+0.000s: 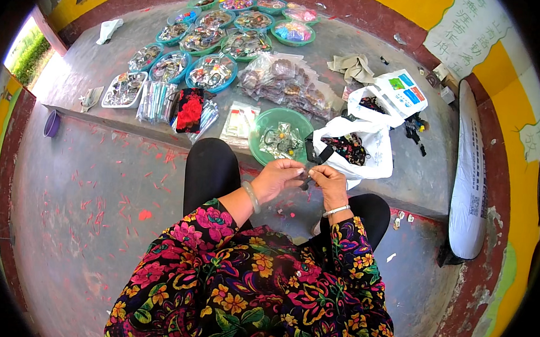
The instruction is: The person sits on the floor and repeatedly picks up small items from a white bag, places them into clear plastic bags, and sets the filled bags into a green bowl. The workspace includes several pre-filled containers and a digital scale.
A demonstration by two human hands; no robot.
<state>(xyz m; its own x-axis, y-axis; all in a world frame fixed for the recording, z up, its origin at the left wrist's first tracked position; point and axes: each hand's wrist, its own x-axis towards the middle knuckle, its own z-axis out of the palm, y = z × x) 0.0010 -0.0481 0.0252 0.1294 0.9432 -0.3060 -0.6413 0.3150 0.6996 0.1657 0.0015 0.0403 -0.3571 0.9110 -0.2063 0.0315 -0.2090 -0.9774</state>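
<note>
In front of my knees, my left hand (273,181) and my right hand (332,187) meet with thumbs and fingertips pinched together. Between them is a thin dark piece, and a black strap (324,155) loops up from the fingertips. The exact kind of this piece is too small to make out. Just beyond my left hand stands a green plastic basin (256,144) holding small clear packets with dark cords inside. Right of it, close to my right hand, an open white plastic bag (377,167) is filled with dark, colourful strap-like items (349,149).
Along the raised concrete ledge (415,185) stand several basins of small goods, a white tray (106,99) and a red-and-black floral pouch (190,110). Clear bags of brownish items (287,78) lie behind the green basin. A second white bag (402,99) stands farther right. A purple bowl (52,124) sits left.
</note>
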